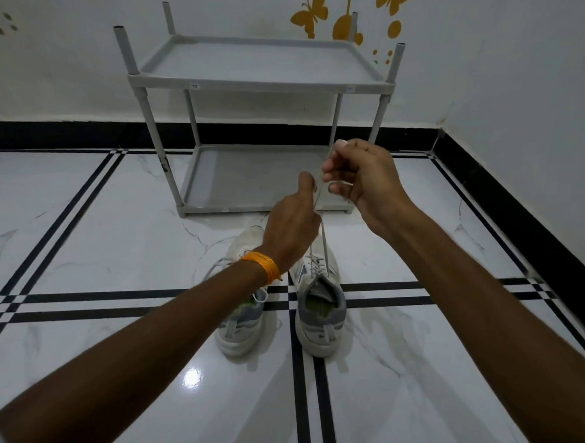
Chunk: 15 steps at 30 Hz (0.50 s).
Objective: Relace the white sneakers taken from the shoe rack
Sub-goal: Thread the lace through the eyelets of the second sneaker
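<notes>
Two white sneakers stand side by side on the floor [102, 228], heels toward the camera and toes toward the shoe rack [256, 80]. The right sneaker [320, 306] is white with grey panels at the collar and heel, and its inside looks greenish; a pale grey lace [323, 240] rises from its upper eyelets, pulled straight and tight up to the hands. The left sneaker [243, 319] has the same colours, is partly hidden under the left forearm, and its lace lies loose over the side. The left hand [293, 228], with an orange thread band [263, 265] on the wrist, is closed on the lace with thumb and fingers. The right hand [362, 179] is just beside it and a little higher, and its fingertips pinch the upper part of the same lace. Both hands are above the toe area of the sneakers, in front of the lower shelf of the grey rack. The rack stands against the white wall, and both shelves carry nothing. The floor is glossy white marble tile with black double lines that cross just beside the sneakers. There is wide open floor on the left and toward the camera; on the right a black skirting marks the edge of the side wall, well apart from the sneakers.
</notes>
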Motion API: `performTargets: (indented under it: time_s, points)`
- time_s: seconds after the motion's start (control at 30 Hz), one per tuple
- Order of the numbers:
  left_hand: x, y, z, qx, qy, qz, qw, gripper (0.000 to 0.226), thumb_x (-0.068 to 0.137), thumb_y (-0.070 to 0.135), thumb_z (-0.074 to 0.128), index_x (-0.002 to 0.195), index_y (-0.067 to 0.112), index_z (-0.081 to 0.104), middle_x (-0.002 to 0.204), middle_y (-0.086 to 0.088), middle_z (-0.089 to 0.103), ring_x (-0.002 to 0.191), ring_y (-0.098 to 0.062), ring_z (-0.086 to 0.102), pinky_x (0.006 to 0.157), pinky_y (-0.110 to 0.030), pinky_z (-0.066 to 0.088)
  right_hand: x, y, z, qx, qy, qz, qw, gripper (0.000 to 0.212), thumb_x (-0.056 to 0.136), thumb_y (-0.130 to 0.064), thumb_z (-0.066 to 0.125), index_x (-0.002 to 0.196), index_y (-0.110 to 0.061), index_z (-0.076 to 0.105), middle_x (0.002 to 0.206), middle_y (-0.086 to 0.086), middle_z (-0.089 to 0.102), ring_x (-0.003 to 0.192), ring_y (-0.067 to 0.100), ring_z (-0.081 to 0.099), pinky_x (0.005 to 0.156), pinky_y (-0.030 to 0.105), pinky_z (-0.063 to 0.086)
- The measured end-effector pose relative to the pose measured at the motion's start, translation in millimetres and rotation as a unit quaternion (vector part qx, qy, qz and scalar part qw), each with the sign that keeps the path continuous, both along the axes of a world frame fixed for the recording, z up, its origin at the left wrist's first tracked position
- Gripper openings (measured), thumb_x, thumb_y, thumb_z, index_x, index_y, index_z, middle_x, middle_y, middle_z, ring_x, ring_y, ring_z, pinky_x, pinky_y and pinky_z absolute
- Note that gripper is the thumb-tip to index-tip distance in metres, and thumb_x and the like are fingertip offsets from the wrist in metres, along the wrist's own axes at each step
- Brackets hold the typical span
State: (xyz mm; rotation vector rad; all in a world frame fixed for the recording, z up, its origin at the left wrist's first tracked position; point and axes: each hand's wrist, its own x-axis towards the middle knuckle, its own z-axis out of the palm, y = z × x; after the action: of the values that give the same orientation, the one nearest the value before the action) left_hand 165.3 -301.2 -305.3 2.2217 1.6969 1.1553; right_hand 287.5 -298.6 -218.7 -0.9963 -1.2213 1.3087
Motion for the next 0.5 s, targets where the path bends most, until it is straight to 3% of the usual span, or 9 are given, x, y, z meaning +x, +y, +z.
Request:
performTargets:
  time_s: [0.1, 0.2, 0.27, 0.33, 0.37, 0.43, 0.5]
  points:
    - [-7, -8, -2, 0.036, 0.012, -0.045, 0.998, 0.037, 0.091, 0.026, 0.063, 0.113, 0.009, 0.04, 0.069, -0.009, 0.064, 0.05, -0.025, 0.058, 0.046, -0.034, 0.05, 9, 12, -14, -0.061, 0.084, -0.044, 0.994, 0.019, 0.099, -0.011, 0.047, 0.088, -0.003, 0.06, 0.078, 0.012, 0.066, 0.068, 0.019, 0.066, 0.065, 0.026, 0.06]
    - [-11, -9, -11, 0.154, 0.121, -0.077, 0.978, 0.032, 0.089, 0.028, 0.067, 0.102, 0.007, 0.047, 0.066, -0.01, 0.063, 0.049, -0.023, 0.055, 0.045, -0.029, 0.047, 10, 22, -39, -0.14, 0.119, -0.062, 0.981, 0.018, 0.098, -0.005, 0.046, 0.089, -0.001, 0.06, 0.081, 0.015, 0.065, 0.073, 0.022, 0.066, 0.07, 0.027, 0.061]
    - [-9, -8, -14, 0.132, 0.114, -0.075, 0.982, 0.022, 0.089, 0.025, 0.067, 0.093, 0.007, 0.054, 0.069, -0.009, 0.063, 0.054, -0.021, 0.055, 0.05, -0.025, 0.04, 9, 27, -55, -0.181, 0.119, -0.062, 0.974, 0.015, 0.096, -0.002, 0.047, 0.09, 0.002, 0.06, 0.083, 0.016, 0.064, 0.075, 0.023, 0.066, 0.069, 0.026, 0.061]
    - [-6, -7, -7, -0.038, 0.0, -0.04, 0.998, 0.017, 0.087, 0.023, 0.068, 0.083, 0.008, 0.06, 0.067, -0.004, 0.06, 0.057, -0.015, 0.052, 0.054, -0.022, 0.035, 11, 28, -65, -0.219, 0.1, -0.045, 0.969, 0.012, 0.095, -0.001, 0.049, 0.097, 0.005, 0.058, 0.086, 0.018, 0.063, 0.077, 0.024, 0.066, 0.068, 0.027, 0.062]
    - [-6, -5, 0, -0.182, -0.085, -0.035, 0.979, 0.015, 0.086, 0.02, 0.069, 0.08, 0.008, 0.062, 0.064, -0.001, 0.055, 0.055, -0.012, 0.047, 0.052, -0.021, 0.034, 12, 26, -68, -0.244, 0.071, -0.028, 0.967, 0.012, 0.094, -0.002, 0.05, 0.101, 0.004, 0.056, 0.088, 0.019, 0.064, 0.077, 0.025, 0.067, 0.067, 0.028, 0.062]
    - [-9, 0, 15, -0.445, -0.252, -0.057, 0.857, 0.012, 0.086, 0.016, 0.065, 0.077, 0.009, 0.062, 0.055, 0.003, 0.043, 0.047, -0.009, 0.035, 0.043, -0.019, 0.03, 14, 19, -70, -0.278, -0.04, 0.002, 0.96, 0.012, 0.092, -0.007, 0.055, 0.102, 0.0, 0.054, 0.089, 0.02, 0.065, 0.075, 0.026, 0.069, 0.065, 0.03, 0.061]
    - [-13, 5, 23, -0.524, -0.336, -0.06, 0.781, 0.015, 0.089, 0.018, 0.06, 0.076, 0.011, 0.059, 0.049, 0.006, 0.036, 0.04, -0.006, 0.029, 0.036, -0.016, 0.027, 16, 13, -70, -0.231, -0.183, -0.015, 0.956, 0.019, 0.091, -0.019, 0.059, 0.103, -0.005, 0.058, 0.098, 0.022, 0.067, 0.078, 0.026, 0.069, 0.067, 0.031, 0.06]
